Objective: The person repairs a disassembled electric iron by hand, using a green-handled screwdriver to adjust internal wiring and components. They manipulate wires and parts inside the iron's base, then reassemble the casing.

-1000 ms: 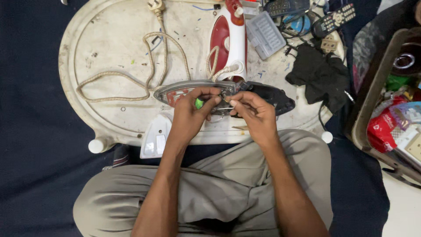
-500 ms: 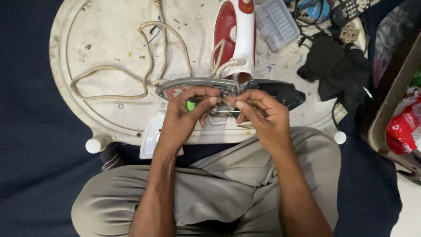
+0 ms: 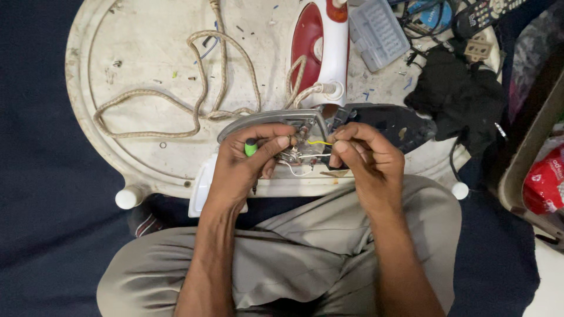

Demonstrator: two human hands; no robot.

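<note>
A seated person in grey trousers (image 3: 282, 264) works over the near edge of a round, worn white table (image 3: 135, 70). The left hand (image 3: 244, 164) is closed around a green-handled screwdriver (image 3: 251, 148), while the right hand (image 3: 361, 161) pinches a thin yellow wire (image 3: 320, 142) at the exposed wiring of an opened iron's metal soleplate (image 3: 264, 122). The iron's black housing (image 3: 390, 123) lies just right. Beyond, a braided beige cord (image 3: 194, 82) loops across the table beside a red-and-white iron body (image 3: 323, 47) and a grey plastic case (image 3: 379, 32).
</note>
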